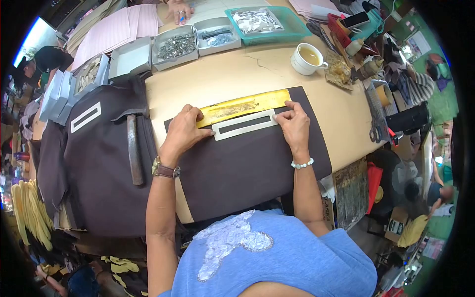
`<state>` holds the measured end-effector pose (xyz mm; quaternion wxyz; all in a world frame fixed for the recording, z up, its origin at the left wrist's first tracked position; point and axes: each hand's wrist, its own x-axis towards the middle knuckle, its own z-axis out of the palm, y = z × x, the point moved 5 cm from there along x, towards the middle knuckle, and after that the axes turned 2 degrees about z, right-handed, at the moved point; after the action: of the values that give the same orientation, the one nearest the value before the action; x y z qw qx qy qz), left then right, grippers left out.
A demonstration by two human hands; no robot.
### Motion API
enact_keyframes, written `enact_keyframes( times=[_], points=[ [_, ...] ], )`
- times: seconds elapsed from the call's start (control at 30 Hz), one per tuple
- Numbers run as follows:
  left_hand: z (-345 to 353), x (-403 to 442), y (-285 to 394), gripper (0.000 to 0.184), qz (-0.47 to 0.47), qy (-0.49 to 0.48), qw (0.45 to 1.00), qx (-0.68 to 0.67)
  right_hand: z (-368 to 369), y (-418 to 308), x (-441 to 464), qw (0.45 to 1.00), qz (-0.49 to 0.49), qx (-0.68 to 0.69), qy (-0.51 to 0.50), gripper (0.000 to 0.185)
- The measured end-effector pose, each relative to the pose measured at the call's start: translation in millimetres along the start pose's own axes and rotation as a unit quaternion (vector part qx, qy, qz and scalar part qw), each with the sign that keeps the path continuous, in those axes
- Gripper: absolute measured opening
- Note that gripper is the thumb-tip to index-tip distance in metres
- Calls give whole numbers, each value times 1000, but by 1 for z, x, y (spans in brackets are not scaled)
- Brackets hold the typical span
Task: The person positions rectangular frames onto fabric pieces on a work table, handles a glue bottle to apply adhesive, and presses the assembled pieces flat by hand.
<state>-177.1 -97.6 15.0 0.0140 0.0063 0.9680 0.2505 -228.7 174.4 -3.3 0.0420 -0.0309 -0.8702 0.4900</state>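
Note:
A dark brown sheet lies on the tan work surface. Across its upper part rests a yellow strip with a worn, stained middle. Just below it, a pale rectangular frame with a long slot lies on the sheet. My left hand pinches the frame's left end with the thumb, its fingers on the yellow strip's left end. My right hand has its thumb at the frame's right end and its index finger at the strip's right end.
Left are a hammer and a second pale frame on dark fabric. Boxes of small parts, a teal tray and a cup stand behind. Scissors lie right. Another person's hand rests at the top.

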Motion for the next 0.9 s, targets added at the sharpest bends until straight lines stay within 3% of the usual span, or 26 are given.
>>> enact_keyframes(
  times=[0.67, 0.77, 0.87, 0.9],
  points=[
    [-1, -4, 1, 44, 14, 15, 1000, -21, 2, -2, 4, 999, -11, -38, 3, 42],
    [-1, -6, 2, 40, 21, 22, 999, -15, 5, -9, -2, 998, 4, -55, -11, 30],
    [4, -18, 15, 32, 78, 85, 993, -2, 19, -19, -21, 923, -263, -276, 55, 15],
    [6, -24, 20, 29, 102, 119, 988, 4, 22, -19, -23, 929, -231, -289, 30, 11]
  ],
)
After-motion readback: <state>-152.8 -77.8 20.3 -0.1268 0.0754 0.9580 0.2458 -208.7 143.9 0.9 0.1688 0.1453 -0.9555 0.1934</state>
